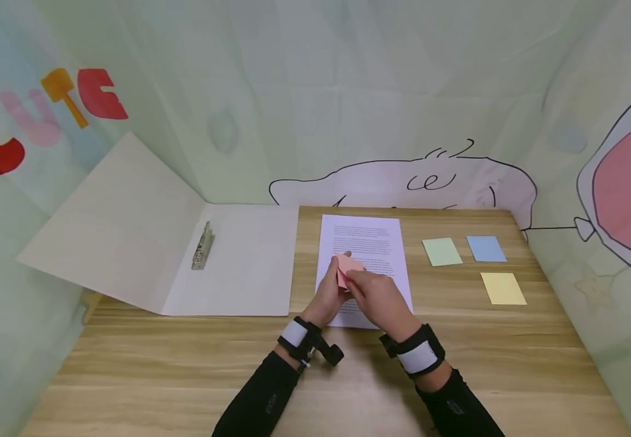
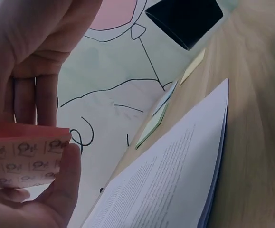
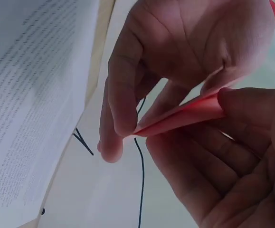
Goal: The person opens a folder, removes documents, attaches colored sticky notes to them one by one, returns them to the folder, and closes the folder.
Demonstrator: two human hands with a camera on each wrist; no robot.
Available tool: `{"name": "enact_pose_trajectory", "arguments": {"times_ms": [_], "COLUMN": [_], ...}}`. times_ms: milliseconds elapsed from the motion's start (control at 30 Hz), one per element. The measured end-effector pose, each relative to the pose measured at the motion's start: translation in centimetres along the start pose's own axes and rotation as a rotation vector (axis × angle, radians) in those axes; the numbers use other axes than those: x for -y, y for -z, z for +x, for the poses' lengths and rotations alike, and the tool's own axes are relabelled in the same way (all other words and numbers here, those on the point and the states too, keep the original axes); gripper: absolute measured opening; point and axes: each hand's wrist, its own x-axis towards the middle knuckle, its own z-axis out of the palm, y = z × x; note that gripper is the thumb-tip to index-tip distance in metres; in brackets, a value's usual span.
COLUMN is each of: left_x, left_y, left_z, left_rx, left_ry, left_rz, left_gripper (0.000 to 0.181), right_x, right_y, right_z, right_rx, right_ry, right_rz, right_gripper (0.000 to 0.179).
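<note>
Above the printed sheets [image 1: 359, 233], both hands hold a pink sticky note [image 1: 352, 263] between them. My left hand [image 1: 326, 297] supports it from the left, thumb and fingers at its edges. From the other side, my right hand [image 1: 383, 298] pinches it between thumb and fingers. The left wrist view shows repeated dark print on one face of the note [image 2: 25, 161], with plain pink behind its upper edge. Seen edge-on in the right wrist view, the note [image 3: 182, 116] has two pink layers slightly apart.
A white folder [image 1: 255, 261] lies open on the left, its cover leaning up against the wall, with a metal clip [image 1: 203, 247] near its spine. Green [image 1: 443, 252], blue [image 1: 487, 249] and yellow [image 1: 503, 288] sticky notes lie on the wooden table [image 1: 156, 364] at right.
</note>
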Motion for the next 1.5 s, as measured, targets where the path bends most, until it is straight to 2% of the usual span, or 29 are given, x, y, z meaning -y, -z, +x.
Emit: {"name": "enact_pose_trajectory", "arguments": {"times_ms": [100,400,633,800,900,1100,1300,1500], "left_x": [-0.2,-0.4,-0.6,-0.7,-0.7,-0.6,-0.5,-0.6], "left_y": [0.4,1.1,1.1,1.6,2.0,2.6,2.8,3.0], "left_z": [0.1,0.0,0.0,0.2,0.2,0.0,0.1,0.0], "left_rx": [0.009,0.141,0.195,0.242,0.308,0.388,0.457,0.480], "left_ry": [-0.005,-0.024,-0.007,0.040,0.094,0.211,0.209,0.208], "left_rz": [-0.052,-0.012,-0.021,-0.058,-0.101,-0.156,-0.157,-0.118], "left_gripper": [0.060,0.061,0.059,0.058,0.060,0.061,0.057,0.056], "right_x": [0.0,-0.9,-1.2,-1.3,-1.4,-1.8,-2.0,-2.1], "right_y": [0.0,0.4,0.4,0.3,0.5,0.4,0.3,0.4], "right_z": [0.2,0.4,0.6,0.7,0.7,0.7,0.6,0.5], "right_rx": [0.019,-0.006,0.017,0.048,0.071,0.123,0.174,0.224], "right_ry": [-0.009,-0.044,-0.084,-0.187,-0.239,-0.237,-0.224,-0.236], "right_rz": [-0.009,0.047,0.116,0.246,0.348,0.451,0.487,0.513], "right_gripper": [0.006,0.004,0.010,0.019,0.020,0.022,0.022,0.024]}}
